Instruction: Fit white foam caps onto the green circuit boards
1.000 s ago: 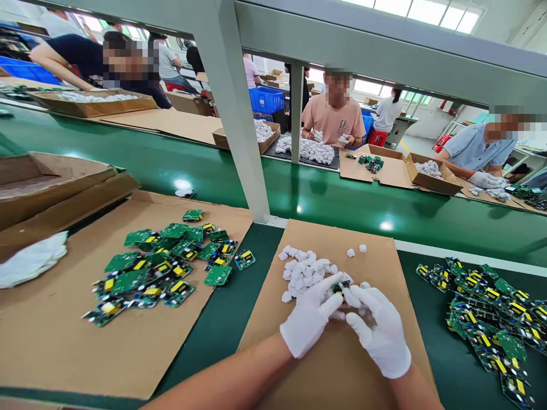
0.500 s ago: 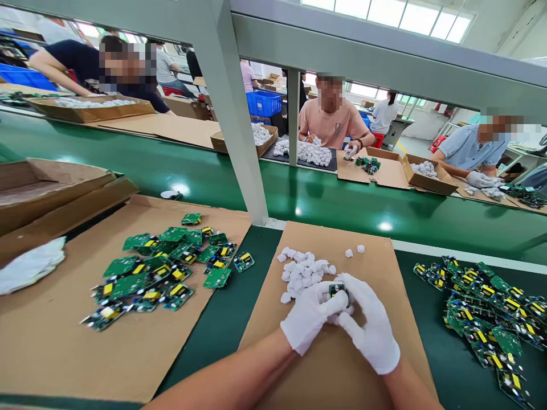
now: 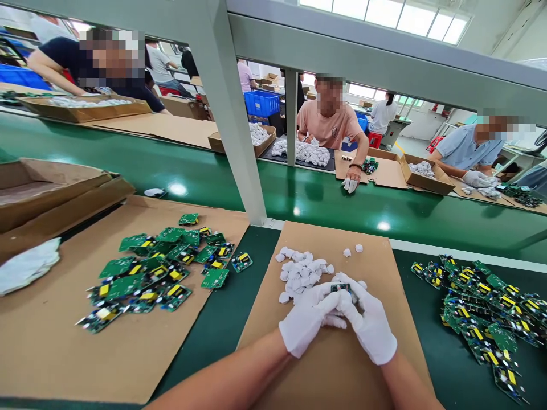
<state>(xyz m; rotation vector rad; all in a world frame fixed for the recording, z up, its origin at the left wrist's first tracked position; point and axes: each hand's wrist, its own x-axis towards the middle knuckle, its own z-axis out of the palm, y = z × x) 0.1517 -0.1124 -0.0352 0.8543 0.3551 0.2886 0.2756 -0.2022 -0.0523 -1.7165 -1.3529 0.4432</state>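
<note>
Both my gloved hands, left hand point(image 3: 305, 323) and right hand point(image 3: 371, 324), clench together around one small circuit board point(image 3: 341, 288), low centre of the frame, just beside the white plastic pieces point(image 3: 301, 273) on cardboard point(image 3: 376, 267).

A: Scene is brightly and evenly lit. Daylight is admitted through the skylights point(image 3: 384, 14) at top right and the far windows point(image 3: 367, 89), which are blown out.

B: Glare noted?

A: White specular spots are seen on the green conveyor belt point(image 3: 299, 199). Shadows are soft. Straight beams are bowed by wide-angle distortion towards the edges. Focus is sharp throughout; faces are pixelated.
</note>
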